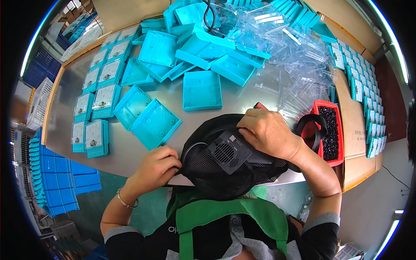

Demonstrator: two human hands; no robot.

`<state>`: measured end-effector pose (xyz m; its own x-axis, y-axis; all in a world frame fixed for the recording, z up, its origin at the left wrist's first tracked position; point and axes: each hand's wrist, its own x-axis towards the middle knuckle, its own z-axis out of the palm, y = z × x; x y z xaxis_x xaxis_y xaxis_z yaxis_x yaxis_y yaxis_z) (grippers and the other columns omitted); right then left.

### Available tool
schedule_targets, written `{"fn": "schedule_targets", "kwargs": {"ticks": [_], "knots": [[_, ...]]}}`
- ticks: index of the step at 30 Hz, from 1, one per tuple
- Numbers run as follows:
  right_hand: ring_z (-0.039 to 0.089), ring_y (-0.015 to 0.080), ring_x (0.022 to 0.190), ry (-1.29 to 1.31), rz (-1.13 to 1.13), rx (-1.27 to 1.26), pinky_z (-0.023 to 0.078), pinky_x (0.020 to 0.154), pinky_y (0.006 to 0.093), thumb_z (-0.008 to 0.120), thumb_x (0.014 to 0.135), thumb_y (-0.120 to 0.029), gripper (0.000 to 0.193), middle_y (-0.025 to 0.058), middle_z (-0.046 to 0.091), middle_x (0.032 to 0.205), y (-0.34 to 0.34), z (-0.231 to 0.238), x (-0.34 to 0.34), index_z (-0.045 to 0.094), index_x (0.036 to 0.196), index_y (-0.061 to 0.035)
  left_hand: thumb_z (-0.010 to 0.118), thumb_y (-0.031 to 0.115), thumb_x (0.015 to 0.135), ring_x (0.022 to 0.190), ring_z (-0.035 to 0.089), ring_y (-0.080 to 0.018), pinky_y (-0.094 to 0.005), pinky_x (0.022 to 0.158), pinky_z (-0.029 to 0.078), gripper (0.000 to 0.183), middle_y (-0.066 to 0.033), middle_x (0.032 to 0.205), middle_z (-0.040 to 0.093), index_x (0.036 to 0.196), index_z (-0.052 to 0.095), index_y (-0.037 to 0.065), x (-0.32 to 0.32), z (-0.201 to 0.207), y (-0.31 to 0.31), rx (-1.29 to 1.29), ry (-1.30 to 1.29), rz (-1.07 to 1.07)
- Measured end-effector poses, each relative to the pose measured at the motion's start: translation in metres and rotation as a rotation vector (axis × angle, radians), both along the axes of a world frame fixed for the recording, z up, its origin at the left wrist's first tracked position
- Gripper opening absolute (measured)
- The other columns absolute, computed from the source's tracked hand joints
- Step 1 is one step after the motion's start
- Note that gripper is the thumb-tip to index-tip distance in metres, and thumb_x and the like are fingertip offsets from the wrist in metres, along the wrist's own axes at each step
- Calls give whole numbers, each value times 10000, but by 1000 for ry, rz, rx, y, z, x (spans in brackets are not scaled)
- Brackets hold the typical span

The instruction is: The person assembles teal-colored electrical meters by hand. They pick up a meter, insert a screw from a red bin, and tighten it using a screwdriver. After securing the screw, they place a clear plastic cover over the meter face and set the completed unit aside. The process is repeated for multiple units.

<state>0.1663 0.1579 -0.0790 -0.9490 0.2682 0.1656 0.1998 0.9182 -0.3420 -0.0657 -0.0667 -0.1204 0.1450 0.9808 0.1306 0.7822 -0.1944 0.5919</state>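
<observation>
A black mesh cap-like item (208,130) lies at the near edge of the metal table, in front of my body. On it sits a black plastic box (229,152) with round and slotted vents, and a thin cable curves beside it. My left hand (157,170) is closed on the left edge of the mesh item, fingers curled. My right hand (269,133) grips its far right edge, thumb and fingers pinched together. A black strap (313,128) loops out to the right, next to the red bin. What lies under the mesh item is hidden.
Turquoise plastic trays (202,91) pile up at the back, beside a heap of clear plastic covers (299,69). Finished-looking turquoise units (96,138) line the left side; more stand on cardboard (353,130) at right. A red bin (341,143) holds small black parts.
</observation>
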Motion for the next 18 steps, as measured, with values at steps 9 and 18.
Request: {"fn": "schedule_targets", "kwargs": {"ticks": [9,18], "knots": [[607,308,692,320,-38,-291,478,599,352,666,716,13,136,110,600,785,2,19,9,633,845,-18,711,14,745,791,624,-198,-305,695,492,108,-93,907,648,818,630,7,-10,28,4,-33,-394,127],[640,279,836,200,46,-275,499,750,351,663,706,56,162,106,633,878,-4,23,8,625,849,-11,770,138,715,668,577,-145,-271,580,453,389,-47,798,588,1038,576,40,1,14,9,-168,-273,277]]}}
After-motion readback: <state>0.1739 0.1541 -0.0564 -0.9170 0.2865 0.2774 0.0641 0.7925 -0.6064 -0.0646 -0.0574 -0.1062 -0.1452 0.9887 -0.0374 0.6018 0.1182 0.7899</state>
